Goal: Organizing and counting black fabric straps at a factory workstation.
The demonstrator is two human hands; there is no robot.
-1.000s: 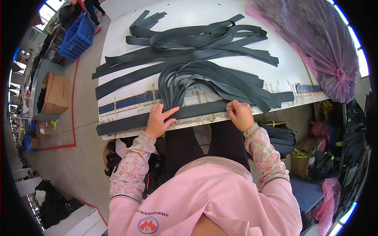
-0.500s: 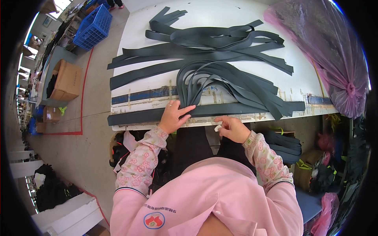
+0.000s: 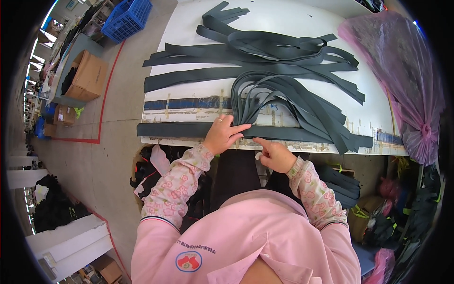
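A dark grey flat strap (image 3: 175,129) lies straight along the front edge of the white worktable. My left hand (image 3: 223,136) presses on it with fingers spread, beside the spot where a looped bunch of grey straps (image 3: 302,102) comes down. Just to the right, my right hand (image 3: 278,156) points its index finger at the strap's near edge. The other fingers of that hand are curled around a small white piece (image 3: 258,155), mostly hidden. More grey straps (image 3: 274,45) lie folded and crossed farther back.
Worn tape and a dark blue band (image 3: 184,103) mark the table's front part. Pink translucent plastic (image 3: 397,66) covers a bulky load at the right. Bundled straps (image 3: 338,184) sit below the table. A blue crate (image 3: 126,20) and cardboard box (image 3: 87,75) stand left.
The view has shifted, moving the table rightward in the picture. My right index finger has come left along the strap, closer to my left hand, which stays pressed on the strap.
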